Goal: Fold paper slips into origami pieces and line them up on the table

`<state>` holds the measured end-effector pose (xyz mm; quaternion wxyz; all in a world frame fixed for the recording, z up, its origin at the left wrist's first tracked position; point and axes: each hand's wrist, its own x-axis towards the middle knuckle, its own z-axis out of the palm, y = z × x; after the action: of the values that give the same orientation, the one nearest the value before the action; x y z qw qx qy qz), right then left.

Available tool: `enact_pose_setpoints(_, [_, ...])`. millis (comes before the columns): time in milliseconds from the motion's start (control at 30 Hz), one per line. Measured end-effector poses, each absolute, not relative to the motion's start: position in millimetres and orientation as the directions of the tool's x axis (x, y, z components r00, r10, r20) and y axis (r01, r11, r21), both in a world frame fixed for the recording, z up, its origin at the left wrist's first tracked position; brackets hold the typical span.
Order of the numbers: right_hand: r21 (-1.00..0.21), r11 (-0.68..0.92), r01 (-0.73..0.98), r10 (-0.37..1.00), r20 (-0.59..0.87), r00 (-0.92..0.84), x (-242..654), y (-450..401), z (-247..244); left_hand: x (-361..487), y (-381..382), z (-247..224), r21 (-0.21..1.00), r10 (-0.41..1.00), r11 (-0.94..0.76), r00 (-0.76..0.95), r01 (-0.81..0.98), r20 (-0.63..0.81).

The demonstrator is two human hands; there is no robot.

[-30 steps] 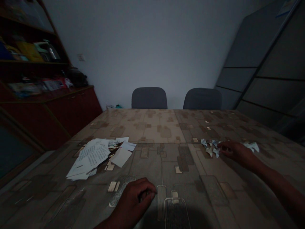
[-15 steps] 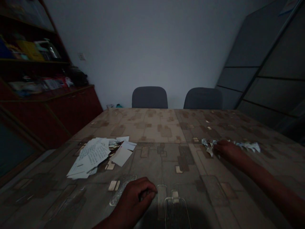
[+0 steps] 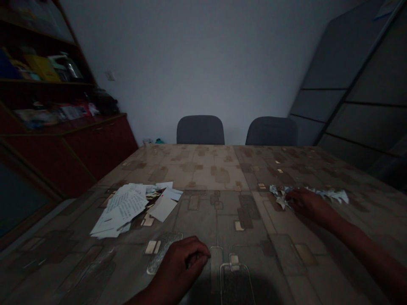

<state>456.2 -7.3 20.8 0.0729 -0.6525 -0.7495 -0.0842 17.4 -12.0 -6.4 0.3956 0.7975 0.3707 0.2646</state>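
Observation:
My left hand [image 3: 182, 263] rests low on the patterned table, its fingers curled toward the thumb and nothing visible in them. Farther out to the right, my right hand [image 3: 301, 201] is down among crumpled paper scraps [image 3: 281, 200], fingertips pinched on one of them. More torn scraps [image 3: 337, 195] stretch away to the right behind that hand. On the left side lies a pile of white printed sheets [image 3: 122, 209], spread and overlapping. A blank white card [image 3: 163, 207] lies at its right edge. The room is dim, so fine detail at the fingertips is hard to see.
A tablecloth with rectangle patterns covers the table [image 3: 203, 169]. Two grey chairs [image 3: 200, 129] stand behind its far edge, against the wall. To the left is a red cabinet [image 3: 101, 142] with crowded shelves; grey panelled doors [image 3: 321, 84] are at the right.
Hardly anything differs. My right hand stays at the crumpled scraps with a slight shift of the fingers, and my left hand keeps its place.

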Motion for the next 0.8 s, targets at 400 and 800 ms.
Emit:
enact_pose_setpoints(400, [-0.108,0.098,0.989,0.974,0.214,-0.073,478.9,-13.8,17.0,17.5,-12.0,-6.7,0.828,0.79,-0.424,0.596,0.366,0.141])
enact_pose_setpoints(800, [-0.14,0.112,0.984,0.964,0.255,-0.074,462.6,-21.7,26.7,17.7,-13.1,-2.3,0.823,0.798,-0.421,0.587,0.382,0.136])
